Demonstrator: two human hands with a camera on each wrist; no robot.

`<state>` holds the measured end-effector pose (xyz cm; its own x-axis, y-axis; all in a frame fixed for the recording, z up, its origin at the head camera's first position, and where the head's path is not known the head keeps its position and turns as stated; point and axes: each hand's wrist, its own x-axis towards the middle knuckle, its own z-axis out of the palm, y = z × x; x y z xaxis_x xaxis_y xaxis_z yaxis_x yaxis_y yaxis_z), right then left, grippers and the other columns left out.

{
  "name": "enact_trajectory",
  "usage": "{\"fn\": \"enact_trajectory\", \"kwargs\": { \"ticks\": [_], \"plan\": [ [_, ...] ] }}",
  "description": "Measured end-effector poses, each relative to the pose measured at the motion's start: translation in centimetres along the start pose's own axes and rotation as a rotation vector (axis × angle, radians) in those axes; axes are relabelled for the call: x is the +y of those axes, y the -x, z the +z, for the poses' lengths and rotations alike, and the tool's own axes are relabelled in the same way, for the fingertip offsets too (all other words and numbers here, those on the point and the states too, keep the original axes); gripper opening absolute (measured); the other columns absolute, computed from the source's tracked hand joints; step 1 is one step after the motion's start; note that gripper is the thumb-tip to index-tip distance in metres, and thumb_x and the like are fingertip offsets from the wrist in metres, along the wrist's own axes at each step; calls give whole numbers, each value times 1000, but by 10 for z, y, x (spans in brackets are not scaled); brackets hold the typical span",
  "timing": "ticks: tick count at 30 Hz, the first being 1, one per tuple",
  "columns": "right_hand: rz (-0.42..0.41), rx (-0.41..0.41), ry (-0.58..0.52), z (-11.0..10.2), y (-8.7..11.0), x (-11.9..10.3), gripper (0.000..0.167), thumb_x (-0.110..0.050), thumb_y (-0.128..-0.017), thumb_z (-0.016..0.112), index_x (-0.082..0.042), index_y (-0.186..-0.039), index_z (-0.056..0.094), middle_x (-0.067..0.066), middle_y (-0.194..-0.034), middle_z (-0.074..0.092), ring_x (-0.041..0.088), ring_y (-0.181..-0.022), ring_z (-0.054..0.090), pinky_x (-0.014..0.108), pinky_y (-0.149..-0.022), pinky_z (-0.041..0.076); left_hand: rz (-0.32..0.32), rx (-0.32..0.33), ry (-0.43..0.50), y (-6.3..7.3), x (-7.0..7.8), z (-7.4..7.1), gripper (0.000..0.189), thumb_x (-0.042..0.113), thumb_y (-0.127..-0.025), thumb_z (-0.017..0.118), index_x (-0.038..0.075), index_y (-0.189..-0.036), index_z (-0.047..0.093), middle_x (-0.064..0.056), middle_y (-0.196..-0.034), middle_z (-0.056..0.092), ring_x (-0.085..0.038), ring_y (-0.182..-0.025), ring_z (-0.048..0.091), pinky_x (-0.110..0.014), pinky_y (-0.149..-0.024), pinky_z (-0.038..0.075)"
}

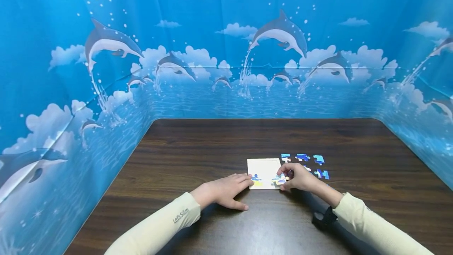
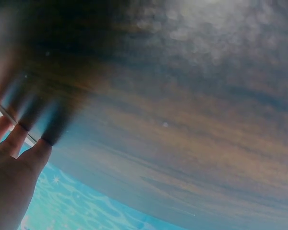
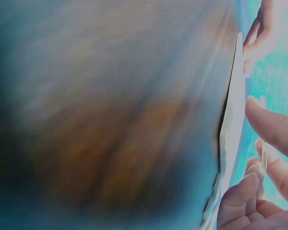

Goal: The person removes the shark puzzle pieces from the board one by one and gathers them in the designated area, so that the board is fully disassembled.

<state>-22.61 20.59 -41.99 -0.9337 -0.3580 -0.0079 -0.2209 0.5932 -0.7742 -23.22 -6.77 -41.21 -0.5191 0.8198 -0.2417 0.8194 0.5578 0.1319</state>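
Note:
A white puzzle tray [image 1: 263,168] lies flat on the table, with a blue and yellow jigsaw piece [image 1: 256,180] in its lower left corner. My left hand [image 1: 226,191] rests at the tray's left side, its fingers straight over the rim and the thumb spread on the table. Over the lower right corner, my right hand [image 1: 299,177] pinches a puzzle piece [image 3: 264,155], which shows edge-on as a thin strip in the right wrist view. Fingers partly cover this piece in the head view.
Several loose jigsaw pieces, among them a blue one [image 1: 318,159] and another [image 1: 322,174], lie right of the tray; the right hand partly hides some. The dark wood table [image 1: 198,145] is bordered by a blue dolphin curtain [image 1: 212,101].

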Motion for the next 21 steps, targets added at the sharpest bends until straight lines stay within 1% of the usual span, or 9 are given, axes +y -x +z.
{"fn": "enact_trajectory", "kwargs": {
  "ticks": [8, 14, 21],
  "plan": [
    [39, 19, -22, -13, 18, 16, 33, 0, -66, 79, 0, -94, 62, 6, -82, 51, 12, -65, 40, 22, -53, 38, -3, -3, 4, 0, -1, 0, 72, 50, -88, 57, 14, -145, 32, -6, -154, 27, -19, -143, 26, -35, -118, 22],
    [71, 43, 5, -22, 28, 24, 33, 0, -66, 79, 0, -94, 62, 6, -83, 54, 12, -66, 42, 23, -54, 39, -5, -10, 10, -1, -1, 1, 72, 51, -88, 56, 14, -145, 31, -6, -155, 26, -19, -144, 25, -36, -118, 21],
    [142, 48, 44, -32, 39, 29, 33, 0, -67, 79, 0, -95, 62, 6, -83, 54, 16, -69, 44, 24, -54, 38, -15, -21, 19, -2, 1, -2, 73, 51, -88, 56, 14, -146, 30, -6, -155, 25, -20, -144, 24, -36, -118, 21]
  ]
}}
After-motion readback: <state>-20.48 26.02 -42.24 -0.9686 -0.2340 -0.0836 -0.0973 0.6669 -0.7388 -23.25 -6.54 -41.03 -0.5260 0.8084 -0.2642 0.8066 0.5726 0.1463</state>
